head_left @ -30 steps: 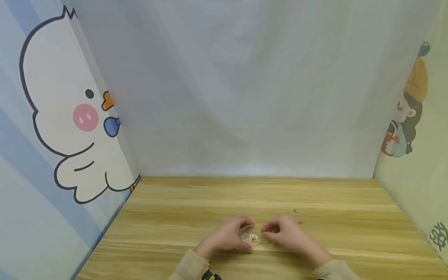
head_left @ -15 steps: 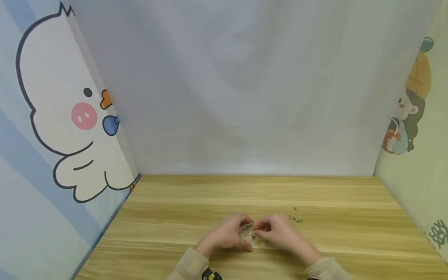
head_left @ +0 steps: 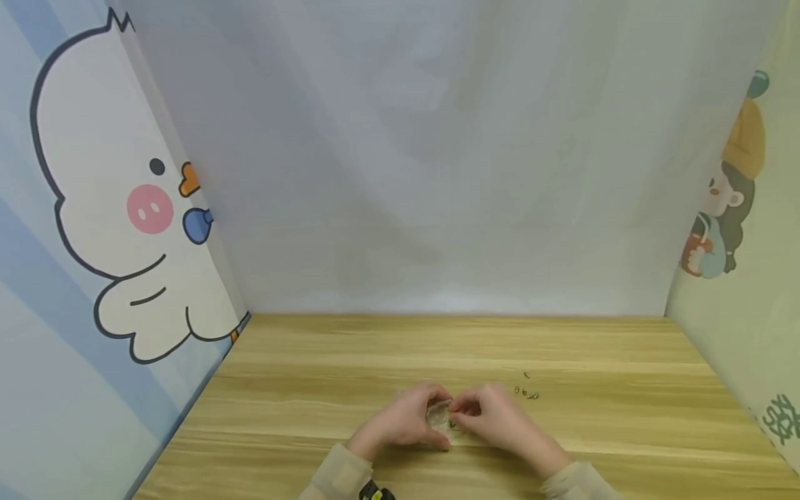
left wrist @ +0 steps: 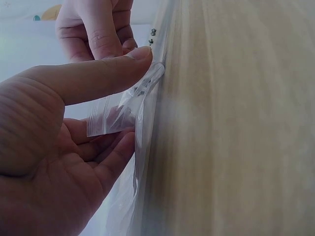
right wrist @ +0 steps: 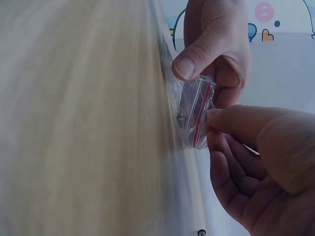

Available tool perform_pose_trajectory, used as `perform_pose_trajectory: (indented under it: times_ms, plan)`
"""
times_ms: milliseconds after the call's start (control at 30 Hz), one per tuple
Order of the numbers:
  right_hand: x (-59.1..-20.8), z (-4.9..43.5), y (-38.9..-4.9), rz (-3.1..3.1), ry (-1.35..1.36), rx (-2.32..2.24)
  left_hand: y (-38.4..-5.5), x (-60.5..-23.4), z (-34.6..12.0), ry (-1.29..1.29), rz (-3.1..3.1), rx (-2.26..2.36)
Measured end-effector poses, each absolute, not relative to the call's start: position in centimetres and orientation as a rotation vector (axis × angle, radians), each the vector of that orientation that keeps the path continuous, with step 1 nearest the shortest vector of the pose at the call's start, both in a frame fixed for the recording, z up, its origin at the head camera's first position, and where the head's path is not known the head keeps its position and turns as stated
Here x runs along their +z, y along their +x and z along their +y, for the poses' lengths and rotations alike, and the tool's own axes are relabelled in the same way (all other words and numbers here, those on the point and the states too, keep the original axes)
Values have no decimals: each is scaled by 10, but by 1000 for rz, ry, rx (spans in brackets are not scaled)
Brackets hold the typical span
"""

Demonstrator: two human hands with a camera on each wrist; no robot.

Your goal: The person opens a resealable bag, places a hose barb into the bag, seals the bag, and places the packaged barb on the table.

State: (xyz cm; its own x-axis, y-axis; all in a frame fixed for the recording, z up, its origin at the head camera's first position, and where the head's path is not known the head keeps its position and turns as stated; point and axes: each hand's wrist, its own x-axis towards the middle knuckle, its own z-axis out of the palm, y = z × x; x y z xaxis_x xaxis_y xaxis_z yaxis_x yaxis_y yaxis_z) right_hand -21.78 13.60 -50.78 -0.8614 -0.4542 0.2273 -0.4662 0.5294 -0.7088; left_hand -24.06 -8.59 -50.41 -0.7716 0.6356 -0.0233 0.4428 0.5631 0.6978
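Observation:
A small clear zip-lock bag [head_left: 438, 415] with a red line along its mouth lies between my two hands, close over the wooden table. My left hand [head_left: 410, 417] holds it from the left, thumb on the near side and fingers on the far side. At the bag's right edge, my right hand [head_left: 490, 414] pinches the plastic between thumb and index finger. Inside the bag, a small metal piece like a screw [right wrist: 180, 119] shows through the plastic. The right fingertips [right wrist: 212, 118] sit right at the red-lined mouth.
Several small metal pieces [head_left: 525, 393] lie loose on the wooden table [head_left: 312, 389], just beyond and right of my right hand. A grey-white curtain [head_left: 437, 173] rises at the table's far edge. Printed cartoon panels [head_left: 94, 208] stand at both sides.
My right hand has moved left onto the bag's edge, uncovering more of the loose metal pieces. The left hand has stayed nearly in place, and the bag's mouth has tilted slightly.

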Motion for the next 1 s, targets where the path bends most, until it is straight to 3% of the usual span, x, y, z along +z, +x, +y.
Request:
perform_pose_trajectory:
  times_ms: [1000]
  plan:
    - [-502,143,-215,-2770,824,1351,-238,-504,-85,885,2534,1020]
